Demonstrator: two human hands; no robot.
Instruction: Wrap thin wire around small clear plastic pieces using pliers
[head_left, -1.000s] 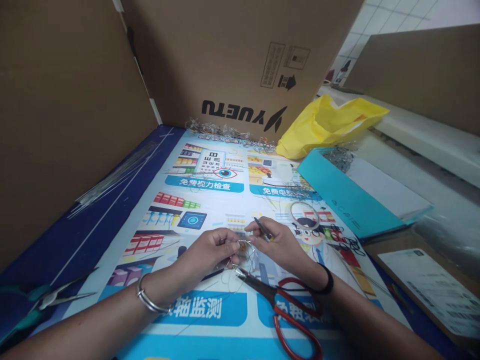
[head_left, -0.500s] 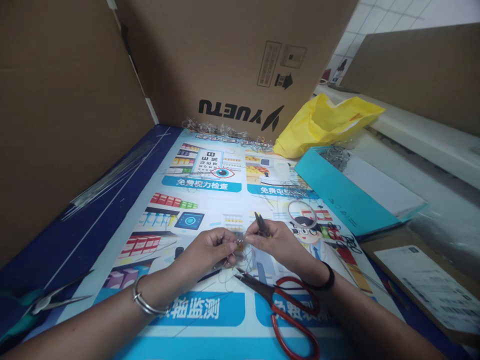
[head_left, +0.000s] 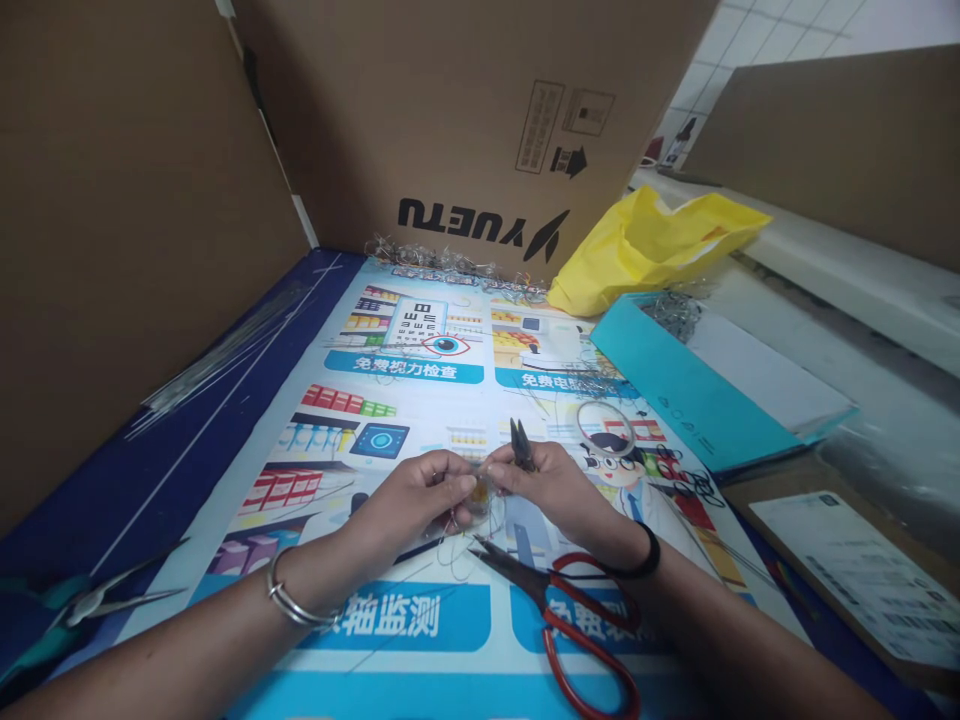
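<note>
My left hand [head_left: 431, 495] is closed, its thumb and fingertips pinching a small tangle of thin wire [head_left: 487, 510]. Thin strands hang below the fingertips; the rest of the piece is mostly hidden. Close beside it, my right hand [head_left: 547, 480] pinches at the same wirework with thumb and index finger. A small pair of dark-jawed pliers [head_left: 521, 445] is tucked in that hand, jaws pointing up and handles hidden. Just below the hands lie scissors [head_left: 525, 575] with red handles, partly under the right forearm.
Long-nosed pliers [head_left: 90, 605] lie at left, near a bundle of straight wires [head_left: 217, 350]. A wire coil [head_left: 604, 428], black loops [head_left: 701, 485], a teal box [head_left: 690, 400] and a yellow bag [head_left: 645, 245] are at right. Cardboard [head_left: 450, 120] walls the back, with wire pieces [head_left: 442, 255] along it.
My right hand has shifted slightly left, its fingertips now closer to the left hand's. The pliers' jaws have tilted a little more upright. The left hand keeps its pinch.
</note>
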